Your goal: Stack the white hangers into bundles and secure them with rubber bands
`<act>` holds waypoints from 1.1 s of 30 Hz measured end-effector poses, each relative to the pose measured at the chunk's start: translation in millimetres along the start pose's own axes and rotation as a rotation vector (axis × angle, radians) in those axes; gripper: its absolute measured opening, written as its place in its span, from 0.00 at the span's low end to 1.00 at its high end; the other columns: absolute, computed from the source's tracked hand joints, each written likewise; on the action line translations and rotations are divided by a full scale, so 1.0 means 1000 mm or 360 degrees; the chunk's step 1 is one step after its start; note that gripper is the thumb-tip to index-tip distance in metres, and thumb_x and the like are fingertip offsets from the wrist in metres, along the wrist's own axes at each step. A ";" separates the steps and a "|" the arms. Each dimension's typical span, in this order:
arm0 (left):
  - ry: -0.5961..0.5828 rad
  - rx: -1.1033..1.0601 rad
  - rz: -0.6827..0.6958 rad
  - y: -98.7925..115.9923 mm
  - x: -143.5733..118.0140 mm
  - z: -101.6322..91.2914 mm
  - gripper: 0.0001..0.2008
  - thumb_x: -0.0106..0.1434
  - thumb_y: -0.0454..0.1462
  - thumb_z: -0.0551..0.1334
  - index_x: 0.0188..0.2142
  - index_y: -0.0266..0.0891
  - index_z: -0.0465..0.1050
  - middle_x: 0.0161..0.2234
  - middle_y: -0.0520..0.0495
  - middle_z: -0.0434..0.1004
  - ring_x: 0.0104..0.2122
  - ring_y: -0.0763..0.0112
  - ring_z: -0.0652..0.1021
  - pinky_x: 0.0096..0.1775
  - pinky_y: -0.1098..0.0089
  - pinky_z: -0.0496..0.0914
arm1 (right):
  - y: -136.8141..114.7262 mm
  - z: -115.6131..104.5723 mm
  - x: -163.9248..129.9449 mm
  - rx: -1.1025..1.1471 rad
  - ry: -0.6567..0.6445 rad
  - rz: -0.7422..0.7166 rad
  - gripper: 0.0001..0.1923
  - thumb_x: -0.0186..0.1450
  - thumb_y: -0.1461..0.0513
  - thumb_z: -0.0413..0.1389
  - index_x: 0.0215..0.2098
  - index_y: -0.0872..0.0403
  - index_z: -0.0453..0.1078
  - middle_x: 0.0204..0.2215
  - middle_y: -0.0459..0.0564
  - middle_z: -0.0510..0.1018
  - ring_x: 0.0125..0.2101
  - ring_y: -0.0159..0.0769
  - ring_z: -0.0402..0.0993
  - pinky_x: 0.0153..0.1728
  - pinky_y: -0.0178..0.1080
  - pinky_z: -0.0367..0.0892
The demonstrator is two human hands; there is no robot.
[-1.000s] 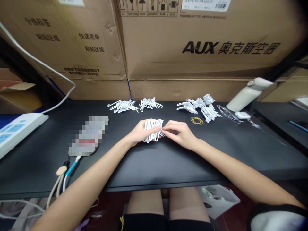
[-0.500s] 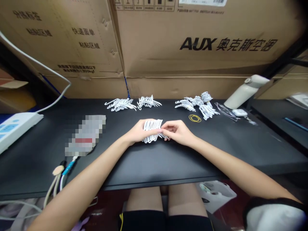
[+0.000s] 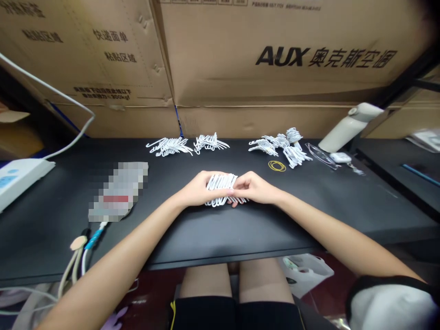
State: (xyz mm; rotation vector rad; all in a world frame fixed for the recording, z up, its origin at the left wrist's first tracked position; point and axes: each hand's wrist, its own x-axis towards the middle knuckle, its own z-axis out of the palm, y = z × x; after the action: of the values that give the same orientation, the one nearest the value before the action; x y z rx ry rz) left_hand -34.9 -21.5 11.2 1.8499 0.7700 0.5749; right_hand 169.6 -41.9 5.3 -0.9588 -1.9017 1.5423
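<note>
Your left hand (image 3: pixel 195 190) is wrapped round a stack of small white wire hooks (image 3: pixel 222 188), fingers curled over its top edge, so it's gripping that bunch. Your right hand (image 3: pixel 252 189) meets it from the other side, fingertips pinched onto the right end of the same bunch; both hands hold it together, low over the black desk (image 3: pixel 240 229). Taking that held bunch as the reference: it sits roughly mid-desk, close to the front edge compared with everything else. Behind it and slightly left lie two loose piles of the same white hooks (image 3: pixel 170 146) and (image 3: pixel 209 143), side by side, near the cardboard boxes (image 3: pixel 275 68) that wall off the back. Behind it to the right there's a bigger scattered heap of hooks (image 3: pixel 282 146), with yellow rubber bands (image 3: pixel 277 166) just in front of that heap. Further right of the heap: clear glasses (image 3: pixel 319 155), a small white case (image 3: pixel 338 157) and a white bottle (image 3: pixel 350 126) lying tilted against the boxes. Well left of the bunch is a blurred-out flat item (image 3: pixel 118 190), cables (image 3: pixel 80 252) at its near end, and a white power strip (image 3: pixel 20 178) at the far left edge.
</note>
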 end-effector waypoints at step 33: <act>0.0009 0.0023 0.0046 0.001 -0.002 0.000 0.21 0.53 0.45 0.67 0.42 0.35 0.71 0.35 0.46 0.78 0.35 0.66 0.77 0.38 0.69 0.70 | 0.006 0.004 0.002 0.0010 0.0186 -0.0022 0.17 0.52 0.54 0.64 0.28 0.61 0.72 0.24 0.50 0.79 0.25 0.33 0.74 0.26 0.33 0.66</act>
State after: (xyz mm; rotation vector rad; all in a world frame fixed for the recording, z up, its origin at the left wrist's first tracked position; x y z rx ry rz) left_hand -35.8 -23.4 12.0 1.8759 0.7539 0.5946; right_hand 166.4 -42.3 -2.0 -1.0089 -1.8176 1.4510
